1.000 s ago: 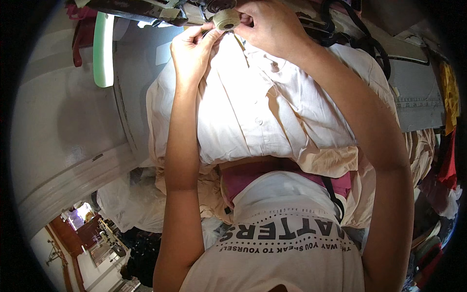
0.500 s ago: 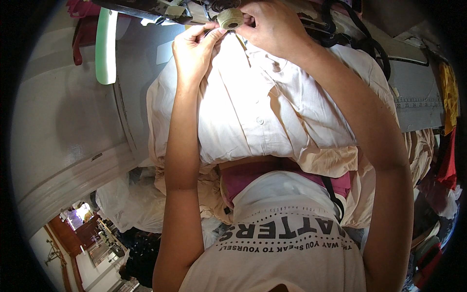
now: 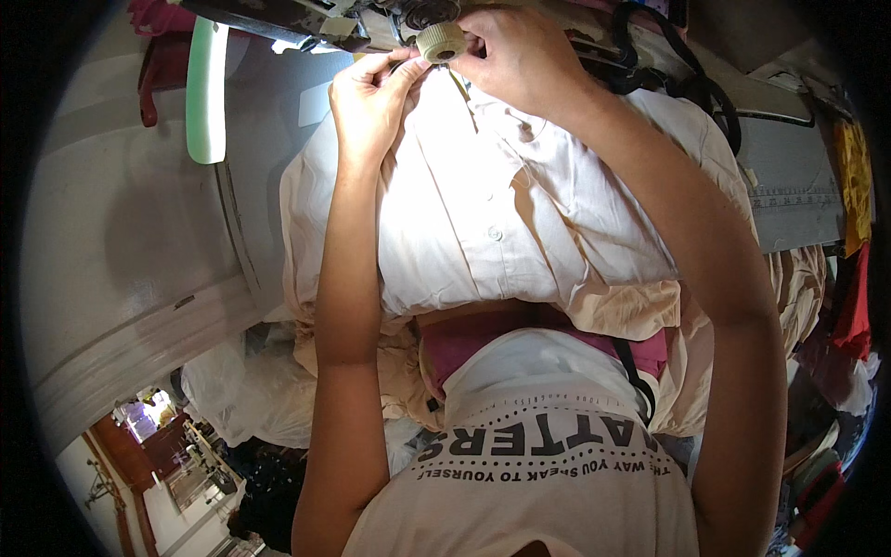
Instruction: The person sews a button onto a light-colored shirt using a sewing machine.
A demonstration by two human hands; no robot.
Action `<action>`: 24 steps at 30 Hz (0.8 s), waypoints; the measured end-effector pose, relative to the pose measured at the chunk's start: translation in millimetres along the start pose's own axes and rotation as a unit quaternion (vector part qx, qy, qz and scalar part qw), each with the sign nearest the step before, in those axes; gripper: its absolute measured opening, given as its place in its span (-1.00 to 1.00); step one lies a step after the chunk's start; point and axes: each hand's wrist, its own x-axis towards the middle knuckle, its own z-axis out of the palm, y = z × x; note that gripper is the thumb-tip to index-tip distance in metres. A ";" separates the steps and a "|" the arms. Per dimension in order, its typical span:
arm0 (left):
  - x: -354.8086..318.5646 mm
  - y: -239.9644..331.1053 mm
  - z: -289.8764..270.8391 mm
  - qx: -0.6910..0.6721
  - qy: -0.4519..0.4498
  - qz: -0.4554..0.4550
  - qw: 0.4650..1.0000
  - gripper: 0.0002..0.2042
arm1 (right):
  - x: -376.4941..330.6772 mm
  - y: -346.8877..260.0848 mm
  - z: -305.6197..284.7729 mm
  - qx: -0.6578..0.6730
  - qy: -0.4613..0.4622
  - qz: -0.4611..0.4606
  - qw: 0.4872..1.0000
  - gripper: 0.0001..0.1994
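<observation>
Unmoved: both hands | left hand (image 3: 371, 93) pinches white shirt (image 3: 492, 213) | right hand (image 3: 515, 60) grips knob (image 3: 440, 42)

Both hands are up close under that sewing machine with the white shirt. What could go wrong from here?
Fingers could get hurt: the left hand and right hand pinch the white shirt right beside the machine's cream knob and its working parts. Also, much of the shirt lies bunched over the cream fabric pile on the lap, so loose folds might be drawn in along with the seam, or drag and pull it crooked.
</observation>
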 end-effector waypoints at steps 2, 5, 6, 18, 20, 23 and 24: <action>-0.5 2.5 1.4 0.000 0.000 -0.006 1.000 -0.87 | -0.4 0.3 -0.2 -0.005 0.001 0.001 1.000 -0.80; -0.2 0.3 2.4 0.002 0.004 0.004 1.000 -0.88 | -0.6 0.4 0.0 -0.009 0.002 0.000 1.000 -0.80; -0.1 -0.1 2.0 0.006 0.003 0.006 1.000 -0.88 | -0.8 0.8 0.2 -0.010 0.003 -0.002 1.000 -0.80; -2.8 7.3 3.0 -0.007 -0.002 -0.002 1.000 -0.91 | -1.7 4.1 4.7 -0.070 0.010 -0.013 0.997 -0.79; -2.7 9.1 2.6 0.009 -0.005 -0.005 1.000 -0.92 | -3.1 4.7 8.3 -0.080 0.038 -0.039 0.995 -0.80; -2.9 7.2 4.1 -0.035 -0.002 -0.017 0.999 -0.92 | -3.5 3.0 12.6 -0.060 0.089 -0.086 0.991 -0.85; -3.1 8.6 4.3 -0.027 -0.002 -0.017 1.000 -0.92 | -3.2 3.1 13.1 -0.068 0.087 -0.085 0.990 -0.84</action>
